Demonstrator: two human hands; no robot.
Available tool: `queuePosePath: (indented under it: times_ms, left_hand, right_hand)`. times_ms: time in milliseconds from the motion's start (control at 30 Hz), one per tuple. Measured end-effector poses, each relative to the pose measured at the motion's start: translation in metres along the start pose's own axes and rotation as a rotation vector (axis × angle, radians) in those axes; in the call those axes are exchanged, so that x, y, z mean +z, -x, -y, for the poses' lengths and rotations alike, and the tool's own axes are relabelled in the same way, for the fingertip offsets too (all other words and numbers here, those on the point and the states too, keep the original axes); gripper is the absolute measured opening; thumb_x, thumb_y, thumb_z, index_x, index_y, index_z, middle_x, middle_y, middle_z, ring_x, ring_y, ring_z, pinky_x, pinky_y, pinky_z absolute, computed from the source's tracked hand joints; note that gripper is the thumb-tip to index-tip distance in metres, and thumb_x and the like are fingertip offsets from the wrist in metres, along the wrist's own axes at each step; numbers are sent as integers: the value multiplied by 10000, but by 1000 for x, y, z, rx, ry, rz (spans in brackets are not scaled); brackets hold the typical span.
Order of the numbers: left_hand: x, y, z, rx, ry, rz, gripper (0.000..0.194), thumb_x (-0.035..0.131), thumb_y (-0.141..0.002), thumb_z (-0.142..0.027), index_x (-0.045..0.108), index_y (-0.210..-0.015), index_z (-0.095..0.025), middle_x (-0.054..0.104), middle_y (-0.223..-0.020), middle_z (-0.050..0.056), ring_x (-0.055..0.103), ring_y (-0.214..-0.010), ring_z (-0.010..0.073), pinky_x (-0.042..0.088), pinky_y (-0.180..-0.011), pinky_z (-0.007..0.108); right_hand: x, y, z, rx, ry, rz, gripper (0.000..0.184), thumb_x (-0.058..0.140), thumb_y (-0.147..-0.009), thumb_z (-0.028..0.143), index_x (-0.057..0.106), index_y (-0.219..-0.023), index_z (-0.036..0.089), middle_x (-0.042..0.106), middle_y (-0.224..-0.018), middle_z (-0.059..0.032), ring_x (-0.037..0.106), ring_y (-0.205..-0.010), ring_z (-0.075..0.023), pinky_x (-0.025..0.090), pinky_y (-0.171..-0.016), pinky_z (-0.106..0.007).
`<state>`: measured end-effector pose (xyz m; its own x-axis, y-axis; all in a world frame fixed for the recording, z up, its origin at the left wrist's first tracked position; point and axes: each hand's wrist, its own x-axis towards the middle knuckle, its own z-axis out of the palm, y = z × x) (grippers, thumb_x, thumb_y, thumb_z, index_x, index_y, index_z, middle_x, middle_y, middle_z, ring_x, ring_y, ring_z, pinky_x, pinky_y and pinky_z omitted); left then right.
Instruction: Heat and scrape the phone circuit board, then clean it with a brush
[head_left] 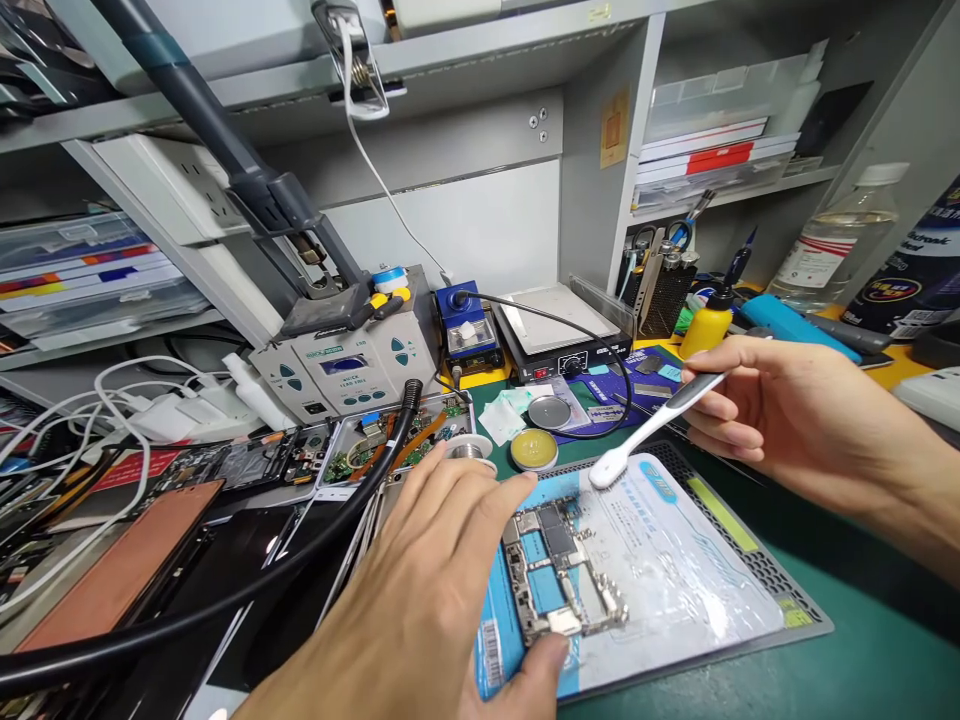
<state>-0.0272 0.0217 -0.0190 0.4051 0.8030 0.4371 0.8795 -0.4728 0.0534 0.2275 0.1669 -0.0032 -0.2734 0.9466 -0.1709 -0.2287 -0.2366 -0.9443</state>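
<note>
A white toothbrush with a dark grey grip [637, 440] is held between the thumb and fingers of my right hand [780, 410]. Its bristles point down, close above the upper end of a phone logic board [559, 545]. That board lies flat on a shiny white-and-blue sheet [660, 590], its middle open in cut-outs. My left hand [442, 580] spans the board, index finger by the far edge and thumb at the near edge, holding it in place. The hand covers part of the sheet's left side; its other fingertips are partly hidden.
Under the sheet is a perforated grey mat [814, 615]. Behind stand an open tin of yellowish paste [534, 450], a solder spool [469, 450], a hot-air station [345, 365] and a hot plate [562, 335]. A black hose [300, 580] crosses the left side over phone parts.
</note>
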Motion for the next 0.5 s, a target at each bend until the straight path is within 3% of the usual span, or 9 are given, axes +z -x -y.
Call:
queuePosePath:
  times_ms: [100, 200, 367, 500]
  left_hand:
    - [9, 1, -2, -70, -18, -62, 665, 746, -771, -501, 553, -1315, -170, 665, -1155, 127, 627, -1108, 331, 494, -1084, 636]
    - [12, 5, -3, -45, -45, -57, 763, 722, -784, -612, 518, -1356, -150, 663, -1101, 135, 635, -1054, 325, 503, -1054, 640]
    - [3, 8, -5, 26, 27, -65, 688, 769, -785, -409, 493, -1370, -175, 659, -998, 50, 632, -1022, 242, 390, -1215, 558]
    - [0, 1, -5, 43, 12, -65, 656, 723, -792, -325, 493, -1389, -180, 672, -1283, 77, 569, -1292, 270, 340, -1275, 504]
  right_hand:
    - [-2, -3, -1, -19, 15, -4, 298, 663, -736, 269, 519, -484, 200, 460, -457, -3, 380, -321, -113, 332, -321, -266]
    - [-4, -4, -1, -24, 22, -2, 302, 670, -731, 271, 528, -474, 201, 453, -439, -5, 386, -323, -117, 348, -317, -267]
    - [-3, -3, 0, -23, 14, -21, 310, 656, -737, 262, 519, -466, 197, 453, -449, -5, 383, -321, -116, 353, -313, -267]
    - [-1, -3, 0, -9, 6, -28, 319, 636, -760, 257, 513, -474, 189, 457, -463, -3, 385, -324, -113, 351, -318, -258]
